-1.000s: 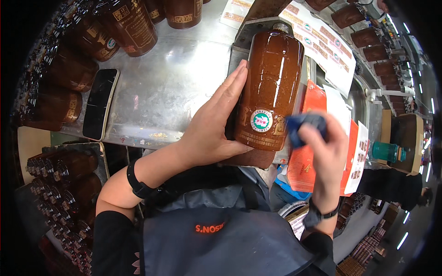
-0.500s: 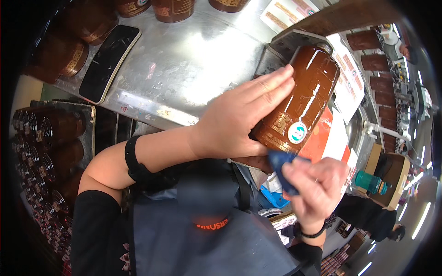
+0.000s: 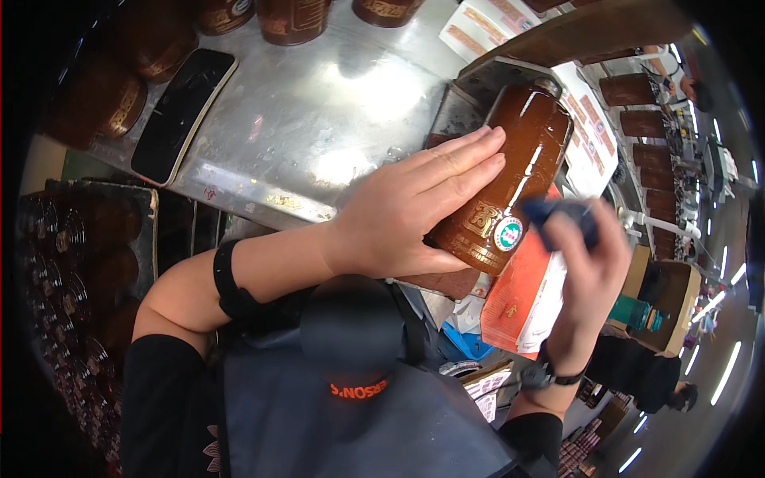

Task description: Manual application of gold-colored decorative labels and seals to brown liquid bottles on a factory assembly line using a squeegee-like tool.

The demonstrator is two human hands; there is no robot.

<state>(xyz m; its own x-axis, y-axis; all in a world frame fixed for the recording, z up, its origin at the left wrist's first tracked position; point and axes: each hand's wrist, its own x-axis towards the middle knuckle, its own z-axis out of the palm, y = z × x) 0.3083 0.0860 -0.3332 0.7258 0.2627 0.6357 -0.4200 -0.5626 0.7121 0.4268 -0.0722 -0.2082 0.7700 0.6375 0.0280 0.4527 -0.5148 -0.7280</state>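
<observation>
A glossy brown bottle [image 3: 522, 151] with gold print and a round white-and-green sticker [image 3: 508, 233] lies tilted on its side in a dark metal holder. My left hand [image 3: 406, 203] holds it: the long fingers stretch along its side and the thumb curls at the near end. Beside its right flank, my right hand [image 3: 594, 263] is closed around a dark blue flat piece [image 3: 562, 221], smeared by motion, so I cannot tell if it is cloth or a scraper. An orange-red sheet [image 3: 506, 311] lies below the bottle and my right hand.
A metal table [image 3: 295, 135] spreads to the left, with a black phone [image 3: 183, 115] and several brown bottles [image 3: 295, 20] around its edges. Rows of dark bottles [image 3: 72, 279] stand at far left. Printed sheets [image 3: 586, 119] and a cardboard box [image 3: 677, 307] are at right.
My right hand has moved up and to the right with the dark blue piece, away from the bottle's near end. My left hand stays on the bottle.
</observation>
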